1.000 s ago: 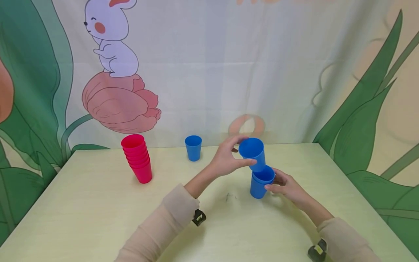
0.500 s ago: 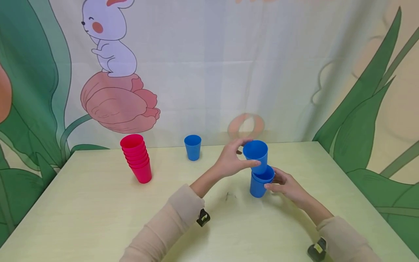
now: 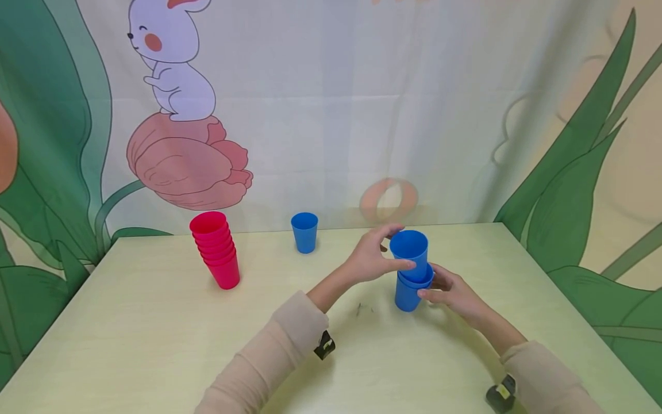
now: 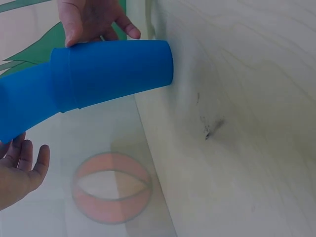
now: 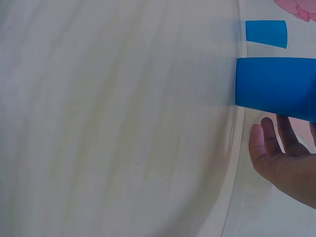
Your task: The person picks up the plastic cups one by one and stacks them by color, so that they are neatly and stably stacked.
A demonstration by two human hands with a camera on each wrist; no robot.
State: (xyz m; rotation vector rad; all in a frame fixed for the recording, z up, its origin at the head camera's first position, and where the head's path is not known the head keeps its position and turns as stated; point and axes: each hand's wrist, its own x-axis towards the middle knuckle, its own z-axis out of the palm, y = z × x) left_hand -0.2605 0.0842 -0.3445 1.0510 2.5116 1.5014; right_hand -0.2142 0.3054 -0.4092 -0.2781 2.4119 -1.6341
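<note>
My left hand [image 3: 373, 257] holds a blue cup [image 3: 410, 253] by its side, thumb in front and fingers behind. That cup stands tilted, its lower end in the mouth of a short stack of nested blue cups [image 3: 407, 296] upright on the table. From the right, my right hand [image 3: 455, 293] grips the stack just below its rims, with the thumb on the near side. In the left wrist view the held cup [image 4: 24, 96] meets the stack [image 4: 118, 69] at an angle. The right wrist view catches the lower part of the stack [image 5: 274, 86] above my right fingers [image 5: 269, 136].
A tall stack of nested red cups [image 3: 219, 253] stands at the left of the pale table [image 3: 155, 345]. One more blue cup [image 3: 305, 233] stands alone near the back edge. Behind the table hangs a printed cloth [image 3: 331, 115] with a rabbit and leaves.
My left hand has moved right and down with the blue cup, which now sits lower in the stack's mouth. My right hand has stayed on the stack.
</note>
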